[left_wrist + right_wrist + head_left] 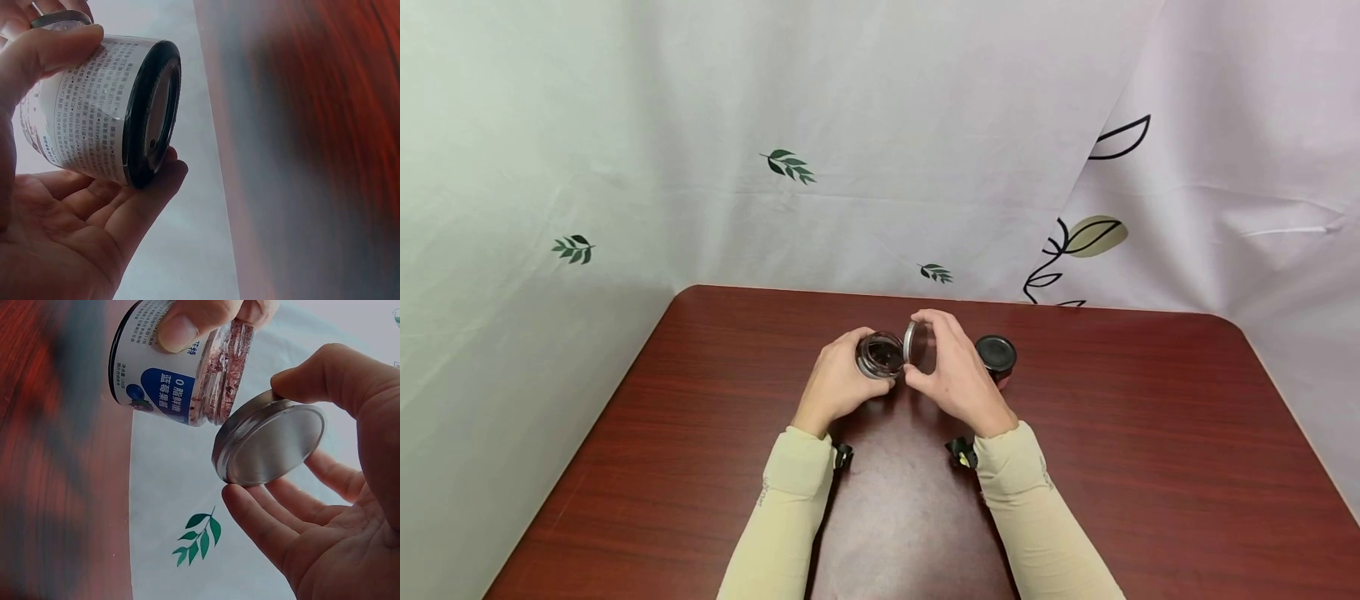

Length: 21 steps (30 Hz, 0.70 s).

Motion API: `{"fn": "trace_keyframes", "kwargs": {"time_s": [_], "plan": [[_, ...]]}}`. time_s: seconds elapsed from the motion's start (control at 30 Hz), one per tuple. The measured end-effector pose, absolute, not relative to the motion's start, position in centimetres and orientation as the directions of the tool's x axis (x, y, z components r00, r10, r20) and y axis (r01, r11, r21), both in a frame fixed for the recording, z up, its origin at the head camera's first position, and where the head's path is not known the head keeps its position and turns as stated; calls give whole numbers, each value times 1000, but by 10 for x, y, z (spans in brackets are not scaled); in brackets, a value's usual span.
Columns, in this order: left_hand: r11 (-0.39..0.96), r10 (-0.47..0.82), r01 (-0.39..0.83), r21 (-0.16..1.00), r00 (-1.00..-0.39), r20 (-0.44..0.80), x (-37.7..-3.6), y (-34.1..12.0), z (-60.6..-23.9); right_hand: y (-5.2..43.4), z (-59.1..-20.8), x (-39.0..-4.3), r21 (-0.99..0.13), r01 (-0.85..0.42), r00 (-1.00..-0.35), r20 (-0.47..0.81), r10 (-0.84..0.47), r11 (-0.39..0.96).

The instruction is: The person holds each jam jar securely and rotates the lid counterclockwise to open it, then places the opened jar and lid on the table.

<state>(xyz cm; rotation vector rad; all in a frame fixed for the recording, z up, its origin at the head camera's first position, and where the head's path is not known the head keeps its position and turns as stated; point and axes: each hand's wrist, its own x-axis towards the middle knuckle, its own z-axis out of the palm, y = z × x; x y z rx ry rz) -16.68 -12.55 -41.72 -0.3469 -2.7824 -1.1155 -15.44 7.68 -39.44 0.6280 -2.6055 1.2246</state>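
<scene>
Above the desk, the left hand grips the open jar; beside the jar, the right hand pinches its lid. Lid removal looks done; setting it down seems next.

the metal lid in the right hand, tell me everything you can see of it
The metal lid is a round, shallow, silver-grey disc with a short rim and a plain, dull inner face. It is off the jar, held just beside the jar's open mouth and tilted on edge above the table. The right hand pinches it, thumb on one rim, fingers at the opposite rim. In the right wrist view it looks apart from the glass, though close. The left hand holds the jar, not the lid.
</scene>
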Motion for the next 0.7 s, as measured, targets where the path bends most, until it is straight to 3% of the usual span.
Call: {"fn": "trace_keyframes", "kwargs": {"time_s": [0.7], "plan": [[698,133,230,679,-972,192,-166,-127,-417,76,-400,-157,-743,-378,-925,268,-271,553]]}}
